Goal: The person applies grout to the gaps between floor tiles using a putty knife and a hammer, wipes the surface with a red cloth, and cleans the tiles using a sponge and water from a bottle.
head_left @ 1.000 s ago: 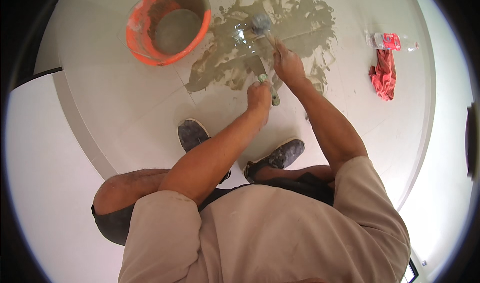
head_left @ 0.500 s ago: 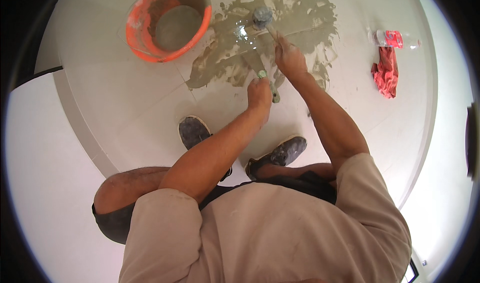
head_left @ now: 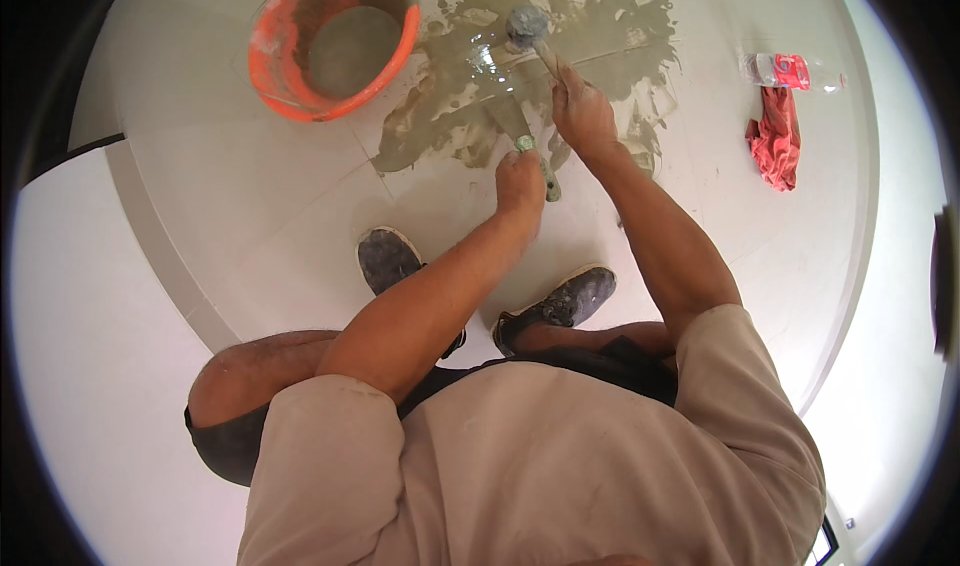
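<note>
My left hand (head_left: 520,182) is closed round the green handle of a putty knife (head_left: 509,117). Its flat blade points away from me, over the wet grey-green cement slurry (head_left: 425,126) smeared across the pale floor tiles. In my right hand (head_left: 585,124) is the wooden handle of a mallet (head_left: 526,28). The mallet's rounded, cement-caked head is over the slurry, ahead of the knife; I cannot tell whether it touches the floor. A bright reflection shines on the wet patch beside it.
An orange bucket (head_left: 409,38) partly full of grey slurry stands at the far left. To the right lie a clear plastic bottle (head_left: 792,72) with a red label and a crumpled red cloth (head_left: 776,146). My dark shoes (head_left: 388,258) rest on the tiles near the slurry.
The mallet head has shifted very slightly nearer to the far edge with my right hand almost in place. Both hands keep their grips; the whole view has shifted a little.
</note>
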### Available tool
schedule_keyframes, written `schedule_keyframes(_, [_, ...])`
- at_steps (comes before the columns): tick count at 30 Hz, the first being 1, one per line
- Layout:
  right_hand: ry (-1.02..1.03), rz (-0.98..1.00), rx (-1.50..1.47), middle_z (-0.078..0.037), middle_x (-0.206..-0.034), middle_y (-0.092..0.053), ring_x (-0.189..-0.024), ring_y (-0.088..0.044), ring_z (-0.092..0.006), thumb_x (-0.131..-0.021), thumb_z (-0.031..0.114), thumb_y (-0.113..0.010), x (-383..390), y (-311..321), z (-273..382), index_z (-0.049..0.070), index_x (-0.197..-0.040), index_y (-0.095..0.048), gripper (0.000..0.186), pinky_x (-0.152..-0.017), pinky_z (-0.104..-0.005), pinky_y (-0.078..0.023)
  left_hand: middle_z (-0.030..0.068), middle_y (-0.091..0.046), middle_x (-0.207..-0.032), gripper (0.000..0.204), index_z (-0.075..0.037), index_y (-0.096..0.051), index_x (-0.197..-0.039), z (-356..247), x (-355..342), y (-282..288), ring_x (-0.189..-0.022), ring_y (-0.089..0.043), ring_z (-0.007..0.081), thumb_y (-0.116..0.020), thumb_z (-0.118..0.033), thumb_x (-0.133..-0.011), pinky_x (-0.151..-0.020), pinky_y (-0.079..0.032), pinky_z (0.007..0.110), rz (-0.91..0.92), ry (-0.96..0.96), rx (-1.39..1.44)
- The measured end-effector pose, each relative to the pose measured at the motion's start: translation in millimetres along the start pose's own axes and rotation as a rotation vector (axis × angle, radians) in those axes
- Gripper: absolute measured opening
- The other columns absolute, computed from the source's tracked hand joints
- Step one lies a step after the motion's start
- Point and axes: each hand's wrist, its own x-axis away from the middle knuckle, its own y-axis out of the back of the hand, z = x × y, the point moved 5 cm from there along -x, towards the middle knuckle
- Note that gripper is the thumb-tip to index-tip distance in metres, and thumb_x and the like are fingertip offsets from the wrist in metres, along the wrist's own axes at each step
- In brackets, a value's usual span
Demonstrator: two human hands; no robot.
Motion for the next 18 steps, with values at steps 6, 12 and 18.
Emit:
schedule_keyframes(6, [0.011, -0.035, 0.004, -0.027, -0.095, -0.069, -0.086, -0.066, -0.0480, -0.096, 0.022, -0.054, -4, 0, -6, 0.013, -0.133, -0.053, 0.038, -0.074, -0.0578, -0.053, 0.0080, -0.054, -0.082, 0.024, 0.000, -0.054, -0.091, -13, 3, -10, -0.074, -0.051, 0.0184, -0.047, -0.023, -0.093, -0.068, -0.043, 0.037, 0.045, 0.039, 0.029])
schedule_keyframes(12, [0.000, 0.034, 0.019, -0.026, -0.095, -0.069, -0.085, -0.066, -0.0484, -0.096, 0.021, -0.054, -9, -3, 4, 0.013, -0.135, -0.052, 0.040, -0.073, -0.0578, -0.053, 0.0023, -0.055, -0.074, 0.017, -0.010, -0.056, -0.087, 0, -11, 0, -0.059, -0.051, 0.0149, -0.052, -0.026, -0.092, -0.049, -0.036, 0.032, -0.035, 0.017, 0.055])
schedule_keyframes(18, [0.021, -0.036, -0.022, -0.027, -0.093, -0.069, -0.085, -0.066, -0.0486, -0.096, 0.022, -0.054, -10, -1, 11, 0.011, -0.132, -0.054, 0.038, -0.075, -0.0577, -0.052, 0.0071, -0.054, -0.082, 0.023, 0.000, -0.055, -0.094, -5, -9, 2, -0.076, -0.053, 0.0185, -0.047, -0.021, -0.094, -0.069, -0.044, 0.035, 0.028, 0.015, 0.077])
